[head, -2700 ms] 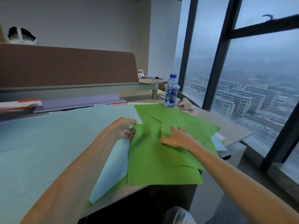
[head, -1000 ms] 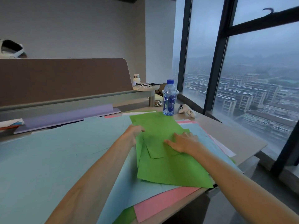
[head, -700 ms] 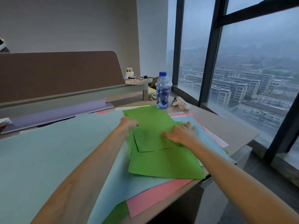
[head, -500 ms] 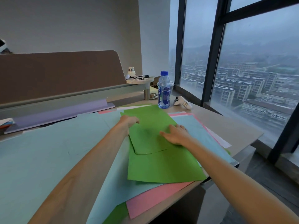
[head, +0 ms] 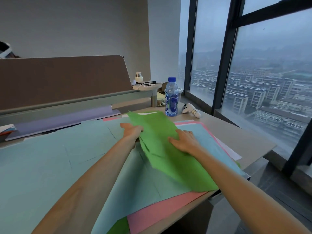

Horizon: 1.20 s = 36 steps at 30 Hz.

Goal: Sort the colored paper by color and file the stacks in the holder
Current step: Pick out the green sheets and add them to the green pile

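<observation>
A stack of green paper sheets [head: 162, 137] lies tilted at the middle of the desk, its left edge lifted. My left hand [head: 131, 130] grips that left edge, fingers tucked under the sheets. My right hand [head: 184, 141] rests flat on top of the green stack, fingers spread. Under the green sheets lie light blue sheets [head: 50, 166] that cover most of the desk, and pink sheets [head: 160, 211] stick out at the front edge. A purple stack [head: 64, 119] lies along the back under the partition.
A water bottle [head: 171, 97] with a blue cap stands behind the papers, a white controller [head: 191, 110] beside it. A brown partition [head: 64, 80] closes the back. The desk's right edge [head: 263, 151] drops off toward the large window.
The green sheets were gathered from a spread into one stack. My left hand has lifted the stack's left edge, so it now tilts up; my right hand stays on top.
</observation>
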Motion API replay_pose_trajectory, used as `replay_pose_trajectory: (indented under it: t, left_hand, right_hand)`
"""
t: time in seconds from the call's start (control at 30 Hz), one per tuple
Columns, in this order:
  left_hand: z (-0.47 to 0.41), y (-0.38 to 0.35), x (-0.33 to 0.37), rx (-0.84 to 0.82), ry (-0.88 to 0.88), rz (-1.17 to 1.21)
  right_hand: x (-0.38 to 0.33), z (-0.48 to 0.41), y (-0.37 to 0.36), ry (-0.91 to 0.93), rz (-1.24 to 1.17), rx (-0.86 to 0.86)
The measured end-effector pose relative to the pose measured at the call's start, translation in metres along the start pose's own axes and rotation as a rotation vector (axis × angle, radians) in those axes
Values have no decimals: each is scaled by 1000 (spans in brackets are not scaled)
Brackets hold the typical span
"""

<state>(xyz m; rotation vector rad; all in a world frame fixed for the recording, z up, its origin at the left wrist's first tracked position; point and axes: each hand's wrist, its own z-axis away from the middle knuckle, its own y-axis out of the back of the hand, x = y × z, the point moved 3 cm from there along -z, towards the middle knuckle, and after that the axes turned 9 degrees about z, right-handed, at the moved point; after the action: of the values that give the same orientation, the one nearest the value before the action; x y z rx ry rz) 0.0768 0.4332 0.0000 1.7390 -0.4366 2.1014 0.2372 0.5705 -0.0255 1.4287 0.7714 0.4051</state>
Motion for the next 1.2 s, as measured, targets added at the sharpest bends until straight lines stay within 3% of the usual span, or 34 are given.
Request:
replay_pose_trajectory:
  t: [0.13, 0.27, 0.37, 0.5, 0.57, 0.63, 0.77, 1.07, 1.2]
  left_hand:
    - [3, 3, -10, -133, 70, -220]
    - [11, -1, -3, -150, -151, -282]
    - [27, 3, 18, -184, -298, -199]
    - [34, 36, 36, -116, -309, -42]
    - [26, 59, 27, -65, -231, -53]
    - [22, 81, 12, -26, -150, -158]
    - [19, 110, 5, 53, -191, -201]
    - [105, 133, 128, 220, -834, 46]
    - [127, 137, 145, 189, -896, 119]
  right_hand:
    - [4, -3, 8, -45, -195, 33]
    - [5, -4, 15, -92, -430, 15]
    - [10, -5, 20, -115, -517, 127]
    - [4, -3, 23, -113, -1084, -87]
    - [-14, 5, 23, -6, -1158, -228]
    - [-37, 14, 22, 39, -1041, -236]
    - [-79, 24, 38, 114, -781, -28]
    - [-140, 71, 159, 365, -1038, 451]
    - [-150, 89, 183, 429, -1045, 550]
